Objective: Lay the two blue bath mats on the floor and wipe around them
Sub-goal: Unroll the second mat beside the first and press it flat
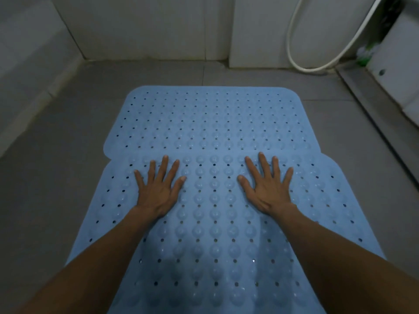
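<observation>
Two light blue bath mats with rows of holes and round bumps lie on the grey tiled floor [56, 155]. The far mat [210, 118] lies flat toward the back wall. The near mat [215, 234] slightly overlaps its front edge and runs down to the bottom of the view. My left hand [158, 191] rests palm down with fingers spread on the near mat's far left part. My right hand [267, 189] lies the same way on its far right part. Neither hand holds anything.
White tiled walls [147, 28] close the back and left sides. A pale hose [301, 62] loops down at the back right. A white fixture [399, 71] stands along the right edge with a green object [365, 55] beside it. Bare floor borders the mats left and right.
</observation>
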### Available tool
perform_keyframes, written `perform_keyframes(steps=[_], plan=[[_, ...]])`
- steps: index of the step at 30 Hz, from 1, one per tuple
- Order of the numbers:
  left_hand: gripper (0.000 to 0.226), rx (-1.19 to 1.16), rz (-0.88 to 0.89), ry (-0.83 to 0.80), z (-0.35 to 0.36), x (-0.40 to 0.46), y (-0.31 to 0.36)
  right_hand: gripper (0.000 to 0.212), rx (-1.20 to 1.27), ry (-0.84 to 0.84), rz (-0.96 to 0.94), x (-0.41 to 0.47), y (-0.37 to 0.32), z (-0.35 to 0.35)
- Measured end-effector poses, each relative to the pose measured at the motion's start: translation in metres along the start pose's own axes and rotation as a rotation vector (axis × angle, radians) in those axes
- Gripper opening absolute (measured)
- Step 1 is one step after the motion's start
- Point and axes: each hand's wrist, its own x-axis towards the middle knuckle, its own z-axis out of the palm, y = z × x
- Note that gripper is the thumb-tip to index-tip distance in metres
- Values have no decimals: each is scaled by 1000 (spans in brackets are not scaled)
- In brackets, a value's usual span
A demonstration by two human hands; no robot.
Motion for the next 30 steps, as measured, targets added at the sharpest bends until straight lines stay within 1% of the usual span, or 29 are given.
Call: perform_keyframes(steps=[7,12,30], plan=[[67,3,49,25,3,-23,-23,71,-4,25,61,-39,-20,12],[67,8,70,38,6,-36,-39,72,1,20,64,-58,-32,18],[59,-27,43,51,3,-32,-35,72,-5,7,25,-45,-29,11]])
